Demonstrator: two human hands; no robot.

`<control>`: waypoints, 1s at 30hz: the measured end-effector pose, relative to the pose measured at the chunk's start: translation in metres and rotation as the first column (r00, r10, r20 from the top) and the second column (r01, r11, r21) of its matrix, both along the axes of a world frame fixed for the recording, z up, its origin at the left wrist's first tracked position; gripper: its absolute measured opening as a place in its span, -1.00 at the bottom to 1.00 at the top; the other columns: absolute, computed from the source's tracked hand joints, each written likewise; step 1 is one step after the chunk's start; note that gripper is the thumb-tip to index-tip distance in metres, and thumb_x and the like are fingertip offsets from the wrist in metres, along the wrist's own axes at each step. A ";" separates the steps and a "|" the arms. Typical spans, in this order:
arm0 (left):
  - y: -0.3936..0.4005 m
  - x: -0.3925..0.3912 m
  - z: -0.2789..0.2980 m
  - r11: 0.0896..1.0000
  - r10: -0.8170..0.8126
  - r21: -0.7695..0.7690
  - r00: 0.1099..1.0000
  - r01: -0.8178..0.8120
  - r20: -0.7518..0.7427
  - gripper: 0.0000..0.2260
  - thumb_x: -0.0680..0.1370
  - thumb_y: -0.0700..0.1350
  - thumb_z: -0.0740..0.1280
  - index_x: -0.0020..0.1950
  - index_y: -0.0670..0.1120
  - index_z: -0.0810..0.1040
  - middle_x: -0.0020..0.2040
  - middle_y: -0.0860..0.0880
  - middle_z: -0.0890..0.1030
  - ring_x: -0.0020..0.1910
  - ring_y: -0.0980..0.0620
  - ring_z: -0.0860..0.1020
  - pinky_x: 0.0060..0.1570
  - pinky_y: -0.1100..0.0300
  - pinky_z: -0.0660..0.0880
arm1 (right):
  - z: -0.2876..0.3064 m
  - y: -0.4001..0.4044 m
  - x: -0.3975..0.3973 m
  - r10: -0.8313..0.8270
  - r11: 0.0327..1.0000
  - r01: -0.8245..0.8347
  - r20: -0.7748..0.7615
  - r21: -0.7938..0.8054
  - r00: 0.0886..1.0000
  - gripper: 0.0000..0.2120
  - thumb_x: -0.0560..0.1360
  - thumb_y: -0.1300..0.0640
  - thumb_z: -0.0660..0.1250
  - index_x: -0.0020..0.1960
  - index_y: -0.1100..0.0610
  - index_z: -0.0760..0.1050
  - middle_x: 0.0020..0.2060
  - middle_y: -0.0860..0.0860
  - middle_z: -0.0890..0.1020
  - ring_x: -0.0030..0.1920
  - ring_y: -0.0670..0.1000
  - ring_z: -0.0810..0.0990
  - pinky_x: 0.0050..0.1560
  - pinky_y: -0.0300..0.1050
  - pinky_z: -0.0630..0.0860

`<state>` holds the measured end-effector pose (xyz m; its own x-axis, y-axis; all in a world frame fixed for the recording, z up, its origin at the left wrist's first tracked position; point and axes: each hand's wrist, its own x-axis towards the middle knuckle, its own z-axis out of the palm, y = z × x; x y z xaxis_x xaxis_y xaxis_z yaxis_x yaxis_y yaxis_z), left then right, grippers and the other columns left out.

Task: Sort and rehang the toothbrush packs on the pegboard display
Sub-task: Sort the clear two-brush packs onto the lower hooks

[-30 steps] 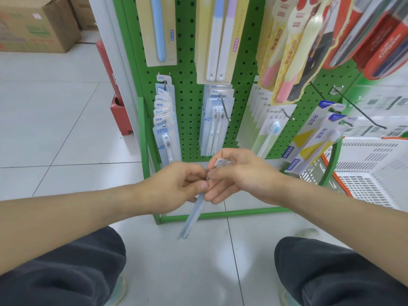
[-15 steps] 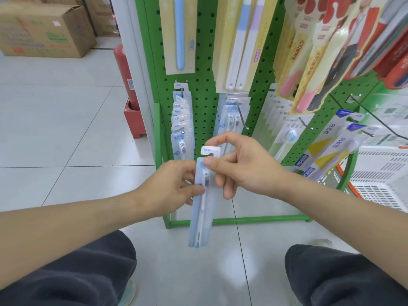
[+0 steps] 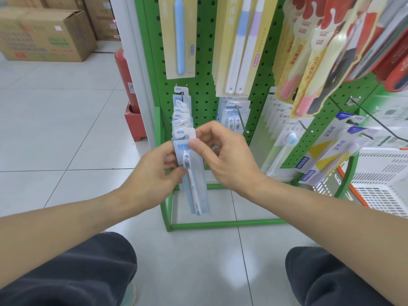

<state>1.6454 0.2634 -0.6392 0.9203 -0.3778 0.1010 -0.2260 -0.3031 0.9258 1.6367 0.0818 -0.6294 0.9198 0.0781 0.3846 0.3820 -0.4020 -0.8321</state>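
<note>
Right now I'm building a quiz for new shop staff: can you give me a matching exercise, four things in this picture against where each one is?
Things
1. NEW toothbrush pack
2. cardboard box
3. white basket
4. red extinguisher

Places
A. far right, beside the rack
B. held in left hand and right hand
C. floor, top left
D. left of the green pegboard

Pairs: 1-B, 2-C, 3-A, 4-D
</note>
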 end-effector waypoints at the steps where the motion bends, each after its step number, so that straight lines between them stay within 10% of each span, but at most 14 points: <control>1: 0.001 0.002 0.000 1.000 0.013 -0.006 1.000 -0.013 0.004 -0.62 0.58 -0.37 0.35 0.18 0.10 0.56 -0.04 0.07 0.73 -0.04 0.07 0.69 -0.11 0.16 0.67 | 0.001 0.002 0.001 -0.011 1.000 0.011 0.018 -0.004 1.000 -0.91 0.60 0.11 0.42 0.04 0.13 0.58 -0.22 -0.12 0.62 -0.22 -0.13 0.56 -0.21 -0.35 0.44; 24: 0.029 0.056 -0.003 0.949 0.292 0.137 0.956 -0.285 -0.031 -0.90 0.58 -0.30 0.35 -0.04 -0.11 0.58 -0.10 -0.14 0.67 -0.27 -0.02 0.68 -0.39 0.10 0.64 | -0.008 0.011 0.023 -0.087 0.992 0.081 -0.057 -0.095 0.995 -0.95 0.62 0.12 0.37 0.00 0.07 0.52 -0.23 -0.04 0.61 -0.29 -0.09 0.50 -0.21 -0.24 0.48; 30: 0.023 0.143 0.025 0.943 0.289 0.135 0.951 -0.303 0.114 -0.89 0.58 -0.17 0.42 0.09 -0.11 0.60 -0.04 -0.09 0.67 -0.21 0.03 0.65 -0.19 0.07 0.68 | -0.011 0.016 0.023 -0.105 0.991 0.098 -0.091 -0.087 0.990 -0.91 0.64 0.09 0.36 0.01 0.10 0.53 -0.23 -0.05 0.62 -0.24 -0.06 0.54 -0.22 -0.23 0.49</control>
<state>1.7885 0.2865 -0.6138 0.9824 -0.1069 0.1530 -0.1861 -0.5024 0.8444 1.6601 0.0974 -0.6404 0.9565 0.0102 0.2914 0.2567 -0.5032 -0.8251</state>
